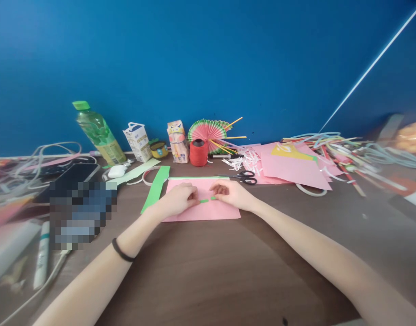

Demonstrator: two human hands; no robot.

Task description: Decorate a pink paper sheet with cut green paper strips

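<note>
A pink paper sheet (208, 212) lies flat on the desk, with a green paper strip (197, 178) along its far edge. Over the sheet's left half is my left hand (181, 199), its fingers curled and pinched at the end of a small green paper piece (203, 201). My right hand (232, 194) faces it from the right, thumb and fingers closed on another small green piece (213, 198). A short gap separates the two pieces. Part of each is covered by fingertips. Left of the sheet lies a wider green paper strip (156, 189).
Black scissors (248, 177) lie just beyond my right hand. Behind stand a red thread spool (199, 153), a folded paper fan (208, 130), cartons and a green bottle (101, 136). Pink sheets (294, 170) and paper scraps pile up at right; phones and cables lie left.
</note>
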